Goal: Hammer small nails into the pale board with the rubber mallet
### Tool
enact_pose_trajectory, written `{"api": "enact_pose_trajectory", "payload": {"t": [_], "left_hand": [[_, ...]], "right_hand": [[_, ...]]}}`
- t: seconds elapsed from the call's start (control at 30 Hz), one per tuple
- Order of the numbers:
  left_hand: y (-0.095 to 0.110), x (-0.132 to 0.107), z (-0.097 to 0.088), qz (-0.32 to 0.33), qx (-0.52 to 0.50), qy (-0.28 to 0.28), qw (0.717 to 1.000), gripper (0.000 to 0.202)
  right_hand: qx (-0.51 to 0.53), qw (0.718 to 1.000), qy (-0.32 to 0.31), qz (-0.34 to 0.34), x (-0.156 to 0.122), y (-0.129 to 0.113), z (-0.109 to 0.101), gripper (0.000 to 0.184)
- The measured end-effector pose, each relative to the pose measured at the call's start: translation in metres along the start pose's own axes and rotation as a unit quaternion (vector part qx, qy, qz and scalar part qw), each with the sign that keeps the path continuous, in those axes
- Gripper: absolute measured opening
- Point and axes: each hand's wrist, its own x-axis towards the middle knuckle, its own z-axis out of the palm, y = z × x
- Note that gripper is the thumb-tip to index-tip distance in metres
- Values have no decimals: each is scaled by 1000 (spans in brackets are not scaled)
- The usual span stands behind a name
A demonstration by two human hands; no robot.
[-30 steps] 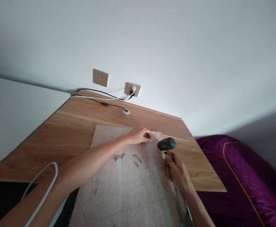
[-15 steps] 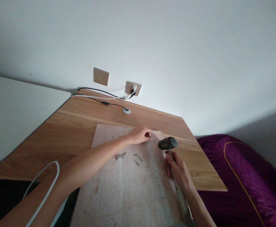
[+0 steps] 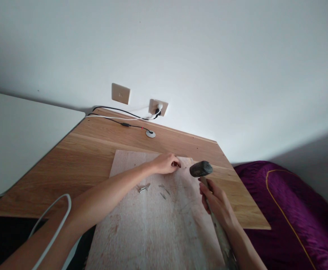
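My left hand (image 3: 165, 164) rests on a pale plywood board (image 3: 152, 225), fingers pinched together near the board's far edge on something small I cannot make out. My right hand (image 3: 217, 204) grips the wooden handle of a hammer (image 3: 201, 169). Its dark head hangs just right of my left fingertips, a little above the board. Several loose nails (image 3: 152, 187) lie on the board between my two hands.
The board lies on a wooden desk (image 3: 91, 150) against a white wall. Black and white cables (image 3: 119, 119) run from a wall socket (image 3: 157, 107) across the desk's far edge. A white cable (image 3: 54, 225) loops at lower left. A purple cushion (image 3: 288, 210) sits to the right.
The hammer head has risen slightly and shifted right. My left hand stays pinched at the same spot on the board.
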Motion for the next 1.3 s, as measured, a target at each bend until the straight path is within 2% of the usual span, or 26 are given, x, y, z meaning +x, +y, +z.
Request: {"api": "enact_pose_trajectory", "payload": {"t": [0.07,0.17,0.23,0.4,0.6,0.87,1.03,1.17,1.3], "left_hand": [[0,-1,0,-13,-1,-3,1000,22],[-1,-3,1,-29,8,4,1000,45],[-2,-4,1,-31,14,8,999,50],[-1,-4,1,-17,8,7,1000,40],[-1,-1,3,-43,1,9,999,20],[-2,0,2,-28,4,-4,1000,8],[-4,0,1,-9,9,-29,1000,20],[-5,-2,1,-15,24,-12,1000,54],[-2,-4,0,-9,21,-2,1000,44]], "right_hand": [[7,1000,-1,-15,2,-12,-1,44],[1,999,-20,-36,5,-27,4,42],[-19,998,-34,-41,7,-33,10,40],[-68,993,-85,-42,10,-37,22,35],[-49,997,-33,-40,7,-33,12,37],[-19,999,-39,-27,6,-22,8,38],[-23,998,-37,-49,6,-34,12,36],[-49,996,-47,-50,8,-43,20,35],[-85,994,-67,-27,8,-43,25,34]]}}
